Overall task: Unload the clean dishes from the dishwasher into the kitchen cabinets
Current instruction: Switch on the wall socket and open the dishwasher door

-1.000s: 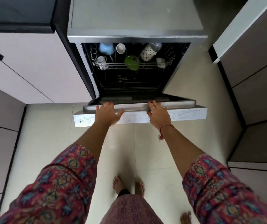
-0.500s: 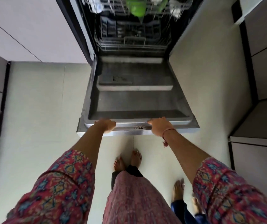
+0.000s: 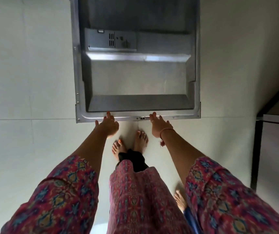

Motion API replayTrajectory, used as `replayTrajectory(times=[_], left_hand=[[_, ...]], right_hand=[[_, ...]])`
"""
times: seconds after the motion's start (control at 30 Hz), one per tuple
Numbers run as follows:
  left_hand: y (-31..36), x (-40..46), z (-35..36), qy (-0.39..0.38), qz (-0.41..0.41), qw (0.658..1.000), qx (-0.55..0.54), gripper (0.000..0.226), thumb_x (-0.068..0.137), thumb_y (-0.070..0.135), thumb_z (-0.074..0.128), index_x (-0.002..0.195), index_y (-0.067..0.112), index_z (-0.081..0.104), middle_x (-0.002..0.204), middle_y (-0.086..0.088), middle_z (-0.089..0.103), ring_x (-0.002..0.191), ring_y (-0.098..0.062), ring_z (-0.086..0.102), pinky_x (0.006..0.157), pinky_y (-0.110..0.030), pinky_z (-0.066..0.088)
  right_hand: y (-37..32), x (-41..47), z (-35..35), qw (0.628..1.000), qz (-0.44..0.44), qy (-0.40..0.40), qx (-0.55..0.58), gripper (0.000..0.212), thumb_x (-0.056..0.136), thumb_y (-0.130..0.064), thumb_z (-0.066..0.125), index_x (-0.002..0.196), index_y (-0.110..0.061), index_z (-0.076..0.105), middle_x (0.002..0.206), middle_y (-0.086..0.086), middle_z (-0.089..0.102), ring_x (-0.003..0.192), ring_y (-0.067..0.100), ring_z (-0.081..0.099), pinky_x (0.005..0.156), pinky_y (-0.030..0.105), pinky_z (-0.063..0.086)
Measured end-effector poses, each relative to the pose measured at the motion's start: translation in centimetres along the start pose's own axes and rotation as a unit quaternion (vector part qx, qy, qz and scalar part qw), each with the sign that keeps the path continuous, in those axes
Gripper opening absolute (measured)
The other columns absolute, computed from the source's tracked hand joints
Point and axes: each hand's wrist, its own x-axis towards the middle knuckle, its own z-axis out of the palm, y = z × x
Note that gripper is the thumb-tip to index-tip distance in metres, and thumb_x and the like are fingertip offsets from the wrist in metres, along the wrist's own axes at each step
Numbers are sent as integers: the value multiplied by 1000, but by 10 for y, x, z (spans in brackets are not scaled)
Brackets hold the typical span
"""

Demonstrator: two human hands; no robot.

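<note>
1. The dishwasher door (image 3: 137, 78) lies folded down flat, its grey steel inner face turned up, filling the 12 o'clock part of the view.
2. The detergent compartment (image 3: 110, 40) sits on the door's inner face toward 11 o'clock, with a small slotted vent beside its cover.
3. The left hand (image 3: 108, 124) reaches to the near edge of the door at about 11 o'clock from the feet; its fingers are stretched out straight, the tips just touching the metal lip, gripping nothing.
4. The right hand (image 3: 159, 125) does the same at about 1 o'clock, fingers extended onto the rim beside the latch (image 3: 142, 118), holding nothing. A red thread (image 3: 165, 132) circles its wrist.
5. No dishes or racks show from here; only the door is in sight.
6. Two bare feet (image 3: 130, 144) stand on the pale floor (image 3: 25, 149) just short of the door's edge.
7. Another person's foot (image 3: 180, 200) shows at 5 o'clock.
8. A cabinet (image 3: 277, 149) stands at 3 o'clock.
</note>
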Motion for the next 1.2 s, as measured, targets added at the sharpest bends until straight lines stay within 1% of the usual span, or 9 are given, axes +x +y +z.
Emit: replayTrajectory(times=[0.23, 0.4, 0.47, 0.57, 0.77, 0.87, 1.0, 1.1, 1.2], left_hand=[[-9, 51, 22, -9, -4, 1000, -3, 55, 102, 29, 14, 151, 7, 5, 159, -10, -11, 148, -21, -5, 116, -52, -4], [-13, 53, 28, -3, -3, 1000, -8, 56, 101, 29, 16, 151, 7, 6, 160, -8, -9, 148, -20, -4, 116, -52, -3], [-12, 49, 21, -6, -3, 1000, -13, 55, 101, 29, 16, 151, 7, 10, 160, -8, -4, 148, -21, 0, 116, -52, -2], [-12, 33, 2, -1, 1, 1000, -6, 53, 101, 29, 16, 149, 5, 21, 159, -9, 11, 146, -21, 11, 116, -52, 2], [0, -43, -55, 57, 19, 998, 13, 56, 102, 35, 19, 148, 5, 24, 158, -12, 18, 146, -25, 16, 117, -49, 6], [14, -94, -100, 74, 45, 995, 40, 55, 102, 35, 19, 147, 5, 27, 157, -14, 17, 146, -27, 13, 117, -50, 7], [36, -156, -174, 146, 54, 987, 36, 59, 102, 39, 21, 149, 3, 19, 159, -13, 12, 147, -25, 10, 118, -47, 4], [53, -193, -225, 219, 75, 972, 45, 61, 102, 41, 22, 150, 4, 19, 159, -12, 13, 147, -25, 11, 118, -46, 5], [66, -219, -265, 258, 92, 961, 43, 62, 101, 43, 23, 150, 5, 18, 159, -12, 11, 148, -25, 8, 119, -46, 3]], right_hand=[[-3, 50, 24, 999, 28, -27, 0, 72, 92, 2, 31, 153, -16, -3, 160, -1, -13, 148, 22, -7, 120, 49, 9], [-2, 51, 31, 999, 31, -17, 2, 69, 94, 0, 28, 153, -16, -2, 160, -3, -12, 148, 21, -6, 119, 49, 10], [-2, 48, 26, 999, 32, -19, 14, 69, 93, 1, 29, 153, -16, 1, 161, -3, -9, 148, 22, -6, 120, 48, 11], [-4, 36, 7, 999, 26, -19, 28, 70, 91, 2, 31, 153, -16, 5, 161, -3, -4, 148, 23, -6, 120, 47, 11], [-17, -27, -62, 997, 10, 70, 17, 66, 91, 0, 36, 152, -12, 13, 161, 2, 7, 148, 26, 2, 116, 47, 22], [-25, -71, -107, 994, 1, 110, 18, 68, 91, 1, 38, 152, -11, 12, 161, 3, 6, 148, 26, 2, 117, 47, 21], [-36, -124, -180, 983, -6, 178, 50, 72, 88, 8, 36, 153, -12, 11, 161, 2, 3, 149, 24, 0, 118, 45, 15], [-40, -157, -236, 974, -18, 221, 50, 70, 89, 6, 34, 153, -11, 9, 161, 3, 2, 149, 23, -1, 118, 44, 12], [-41, -181, -281, 964, -24, 257, 64, 72, 89, 6, 35, 153, -11, 8, 161, 2, 1, 149, 21, -2, 119, 43, 11]])
